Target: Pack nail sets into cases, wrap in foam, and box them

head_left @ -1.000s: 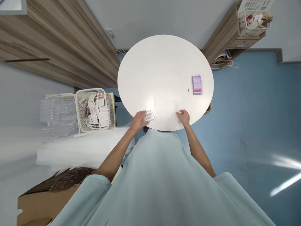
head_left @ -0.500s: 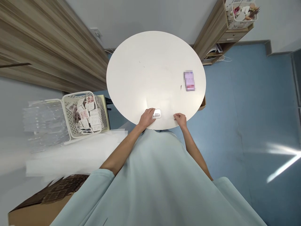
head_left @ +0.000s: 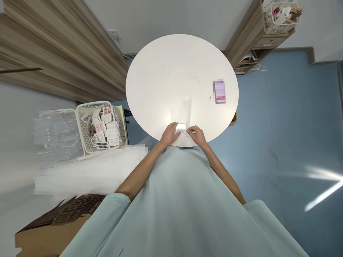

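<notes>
A small clear plastic pack [head_left: 181, 128] with pink and white pieces inside lies at the near edge of the round white table [head_left: 166, 85]. My left hand [head_left: 168, 134] grips its left side. My right hand [head_left: 196, 135] touches its right side with the fingertips. Both hands rest on the table edge right in front of my body.
A blurred purple card [head_left: 219, 92] lies on the table's right side. To the left, a white perforated basket [head_left: 99, 125] holds several similar packs, beside a stack of clear plastic trays [head_left: 55, 134]. A cardboard box [head_left: 50, 228] sits lower left. A wooden shelf [head_left: 257, 32] stands at the back right.
My left hand carried the pack rightward along the table edge to the middle. My right hand moved left and met the pack.
</notes>
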Demonstrator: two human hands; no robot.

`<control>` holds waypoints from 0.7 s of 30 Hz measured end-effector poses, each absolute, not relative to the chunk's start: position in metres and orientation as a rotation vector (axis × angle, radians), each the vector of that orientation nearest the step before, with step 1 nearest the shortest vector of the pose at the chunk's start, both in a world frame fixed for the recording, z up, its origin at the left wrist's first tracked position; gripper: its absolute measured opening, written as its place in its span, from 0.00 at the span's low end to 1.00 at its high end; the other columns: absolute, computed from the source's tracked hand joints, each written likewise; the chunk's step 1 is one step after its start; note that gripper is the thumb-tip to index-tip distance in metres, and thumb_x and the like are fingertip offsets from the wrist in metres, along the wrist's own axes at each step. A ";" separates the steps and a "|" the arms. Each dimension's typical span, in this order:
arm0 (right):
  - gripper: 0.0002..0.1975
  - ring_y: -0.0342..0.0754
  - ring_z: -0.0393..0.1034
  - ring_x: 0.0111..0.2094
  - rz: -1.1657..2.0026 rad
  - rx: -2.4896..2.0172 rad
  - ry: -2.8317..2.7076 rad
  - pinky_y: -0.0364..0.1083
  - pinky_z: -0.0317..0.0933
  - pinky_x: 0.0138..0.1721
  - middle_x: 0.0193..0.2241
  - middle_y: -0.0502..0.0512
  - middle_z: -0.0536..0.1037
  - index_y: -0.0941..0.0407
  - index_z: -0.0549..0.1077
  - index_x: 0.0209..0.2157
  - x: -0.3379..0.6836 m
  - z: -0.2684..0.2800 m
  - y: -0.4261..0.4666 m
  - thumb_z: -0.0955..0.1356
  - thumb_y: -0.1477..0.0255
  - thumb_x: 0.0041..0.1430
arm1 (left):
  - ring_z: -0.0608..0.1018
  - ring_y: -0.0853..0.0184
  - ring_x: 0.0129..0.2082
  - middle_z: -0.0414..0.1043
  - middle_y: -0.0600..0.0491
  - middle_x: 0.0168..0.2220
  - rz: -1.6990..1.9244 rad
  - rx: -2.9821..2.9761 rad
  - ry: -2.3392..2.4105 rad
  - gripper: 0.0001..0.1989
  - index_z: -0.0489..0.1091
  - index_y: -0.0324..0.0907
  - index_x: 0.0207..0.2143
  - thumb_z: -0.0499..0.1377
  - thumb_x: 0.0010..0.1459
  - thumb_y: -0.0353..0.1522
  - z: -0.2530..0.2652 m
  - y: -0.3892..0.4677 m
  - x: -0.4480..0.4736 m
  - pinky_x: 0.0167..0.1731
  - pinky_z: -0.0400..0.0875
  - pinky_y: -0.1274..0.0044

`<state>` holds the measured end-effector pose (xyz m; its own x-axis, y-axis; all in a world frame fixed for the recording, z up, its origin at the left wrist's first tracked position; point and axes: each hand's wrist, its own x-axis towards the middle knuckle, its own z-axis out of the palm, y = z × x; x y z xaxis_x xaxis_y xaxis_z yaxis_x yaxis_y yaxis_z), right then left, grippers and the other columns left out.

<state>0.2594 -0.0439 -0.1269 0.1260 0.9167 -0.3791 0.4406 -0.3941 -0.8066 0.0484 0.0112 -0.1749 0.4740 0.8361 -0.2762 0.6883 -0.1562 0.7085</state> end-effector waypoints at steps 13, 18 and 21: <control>0.13 0.49 0.72 0.38 1.304 -2.013 -1.892 0.46 0.62 0.37 0.40 0.55 0.78 0.54 0.77 0.32 0.199 -0.154 -0.015 0.66 0.71 0.73 | 0.83 0.56 0.47 0.85 0.50 0.45 0.164 1.470 1.613 0.12 0.80 0.45 0.42 0.59 0.69 0.41 -0.169 0.012 0.049 0.49 0.74 0.70; 0.10 0.49 0.74 0.39 1.301 -2.029 -1.849 0.45 0.63 0.38 0.42 0.55 0.79 0.53 0.78 0.35 0.201 -0.155 -0.017 0.67 0.73 0.71 | 0.83 0.57 0.45 0.85 0.50 0.44 0.119 1.458 1.661 0.11 0.80 0.45 0.39 0.58 0.68 0.38 -0.177 0.016 0.052 0.45 0.73 0.71; 0.07 0.49 0.75 0.41 1.248 -2.077 -1.710 0.46 0.65 0.42 0.43 0.54 0.81 0.53 0.79 0.37 0.214 -0.154 -0.021 0.69 0.70 0.70 | 0.82 0.57 0.44 0.85 0.50 0.42 0.087 1.471 1.695 0.12 0.79 0.45 0.38 0.58 0.69 0.39 -0.179 0.017 0.053 0.44 0.72 0.71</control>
<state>0.2142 -0.0208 -0.1536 -0.0112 0.8752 -0.4836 0.7276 -0.3246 -0.6043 0.0531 0.0171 -0.1792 0.0723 0.8332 -0.5482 0.7728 0.3006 0.5589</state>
